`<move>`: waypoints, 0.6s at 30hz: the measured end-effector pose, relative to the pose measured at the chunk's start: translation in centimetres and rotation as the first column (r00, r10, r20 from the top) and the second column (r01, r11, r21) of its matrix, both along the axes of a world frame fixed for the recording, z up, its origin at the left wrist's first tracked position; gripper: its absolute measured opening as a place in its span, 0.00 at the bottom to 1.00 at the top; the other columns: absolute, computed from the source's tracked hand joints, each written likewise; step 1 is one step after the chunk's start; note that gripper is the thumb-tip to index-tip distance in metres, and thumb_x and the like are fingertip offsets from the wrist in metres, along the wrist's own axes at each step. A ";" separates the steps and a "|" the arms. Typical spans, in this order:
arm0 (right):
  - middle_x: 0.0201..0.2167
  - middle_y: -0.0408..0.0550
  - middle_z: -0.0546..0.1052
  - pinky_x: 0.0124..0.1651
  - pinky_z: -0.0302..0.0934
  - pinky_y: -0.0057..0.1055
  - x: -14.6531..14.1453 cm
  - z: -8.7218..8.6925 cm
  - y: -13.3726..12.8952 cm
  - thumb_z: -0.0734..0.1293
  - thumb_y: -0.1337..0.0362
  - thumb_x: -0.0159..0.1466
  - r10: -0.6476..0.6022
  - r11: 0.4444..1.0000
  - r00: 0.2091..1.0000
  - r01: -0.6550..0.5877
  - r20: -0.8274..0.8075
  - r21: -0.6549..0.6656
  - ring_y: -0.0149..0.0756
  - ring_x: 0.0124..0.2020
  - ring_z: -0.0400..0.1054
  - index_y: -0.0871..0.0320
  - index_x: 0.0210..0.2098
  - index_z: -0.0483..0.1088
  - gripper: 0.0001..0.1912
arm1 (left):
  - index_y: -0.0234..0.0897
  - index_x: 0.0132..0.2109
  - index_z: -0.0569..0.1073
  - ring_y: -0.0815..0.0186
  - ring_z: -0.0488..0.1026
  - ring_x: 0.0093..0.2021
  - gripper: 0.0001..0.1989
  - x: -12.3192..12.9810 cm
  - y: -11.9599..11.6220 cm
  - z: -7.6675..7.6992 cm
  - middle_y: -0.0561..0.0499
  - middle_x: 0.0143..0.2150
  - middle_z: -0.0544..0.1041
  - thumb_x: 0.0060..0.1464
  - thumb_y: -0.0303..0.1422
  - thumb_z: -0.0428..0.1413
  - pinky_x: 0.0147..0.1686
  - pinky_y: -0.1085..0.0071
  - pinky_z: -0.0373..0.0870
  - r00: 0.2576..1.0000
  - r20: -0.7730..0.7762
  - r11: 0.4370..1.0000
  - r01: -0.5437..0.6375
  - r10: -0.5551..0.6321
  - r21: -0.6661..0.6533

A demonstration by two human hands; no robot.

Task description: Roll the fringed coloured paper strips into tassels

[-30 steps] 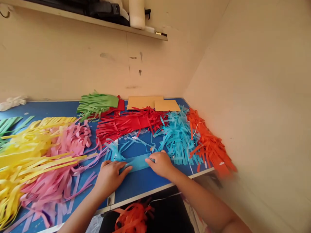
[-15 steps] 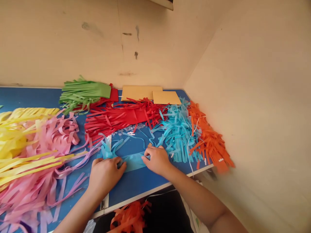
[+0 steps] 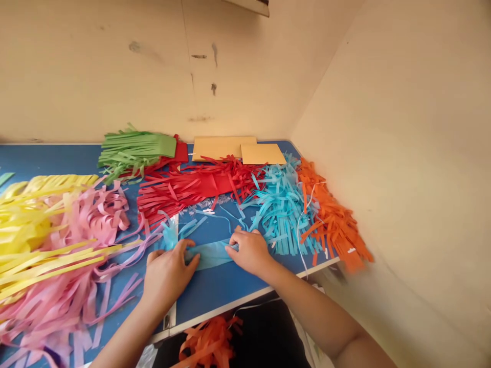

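Note:
A strip of light blue tissue paper [image 3: 212,255] lies nearly flat on the blue table, stretched between my two hands. My left hand [image 3: 169,271] has its thumb and fingers on the strip's left end, beside the blue fringe [image 3: 170,233] that spreads out behind it. At the right end, my right hand [image 3: 251,253] grips the paper between thumb and curled fingers. The parts of the paper under my fingertips are hidden. Just right of my right hand sits a pile of cut light blue fringe [image 3: 282,214].
Red fringe [image 3: 207,184], green fringe [image 3: 138,145] and tan paper pieces [image 3: 224,148] lie toward the wall. Pink [image 3: 72,276] and yellow fringe [image 3: 26,225] cover the left side. Orange fringe [image 3: 337,225] overhangs the right edge; more orange strips [image 3: 209,342] rest on my lap.
My left hand's index finger has lifted and its thumb and finger are slightly farther apart on the strip. My right hand stays nearly in place. The view has shifted slightly.

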State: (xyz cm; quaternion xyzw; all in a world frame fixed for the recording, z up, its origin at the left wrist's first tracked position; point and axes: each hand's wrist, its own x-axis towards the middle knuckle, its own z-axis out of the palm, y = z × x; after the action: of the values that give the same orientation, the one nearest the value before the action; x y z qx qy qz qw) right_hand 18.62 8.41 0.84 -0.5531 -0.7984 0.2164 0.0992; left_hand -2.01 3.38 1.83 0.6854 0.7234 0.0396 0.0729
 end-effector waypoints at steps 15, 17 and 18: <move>0.46 0.52 0.75 0.52 0.52 0.40 1.5 2.0 -0.7 0.66 0.70 0.55 0.531 0.813 0.842 -0.538 0.098 0.222 0.45 0.48 0.66 0.58 0.48 0.68 0.20 | 0.37 0.46 0.75 0.53 0.75 0.44 0.13 0.1 -0.5 0.5 0.44 0.44 0.79 0.53 0.29 0.53 0.56 0.47 0.56 0.804 -0.107 0.779 0.594 -0.585 0.203; 0.44 0.51 0.76 0.51 0.51 0.40 1.7 1.7 -0.1 0.66 0.72 0.54 0.513 0.835 0.854 -0.520 0.088 0.179 0.44 0.47 0.67 0.59 0.47 0.69 0.20 | 0.36 0.45 0.76 0.53 0.75 0.44 0.13 0.0 -0.7 0.2 0.43 0.43 0.80 0.55 0.27 0.51 0.56 0.46 0.57 0.829 -0.151 0.797 0.559 -0.538 0.230; 0.43 0.50 0.76 0.51 0.51 0.39 1.9 1.6 0.4 0.66 0.73 0.53 0.500 0.847 0.862 -0.506 0.078 0.163 0.43 0.46 0.67 0.59 0.46 0.69 0.20 | 0.37 0.43 0.76 0.54 0.76 0.43 0.13 -0.2 -0.8 -0.1 0.44 0.42 0.80 0.56 0.26 0.49 0.56 0.47 0.57 0.835 -0.160 0.796 0.550 -0.526 0.253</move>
State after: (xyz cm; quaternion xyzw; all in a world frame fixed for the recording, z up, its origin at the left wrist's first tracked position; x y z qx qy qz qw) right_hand 20.48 8.79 2.48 -0.3170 -0.9329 0.1536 0.0752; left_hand -2.22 2.60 1.72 0.8667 0.4874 0.0944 -0.0494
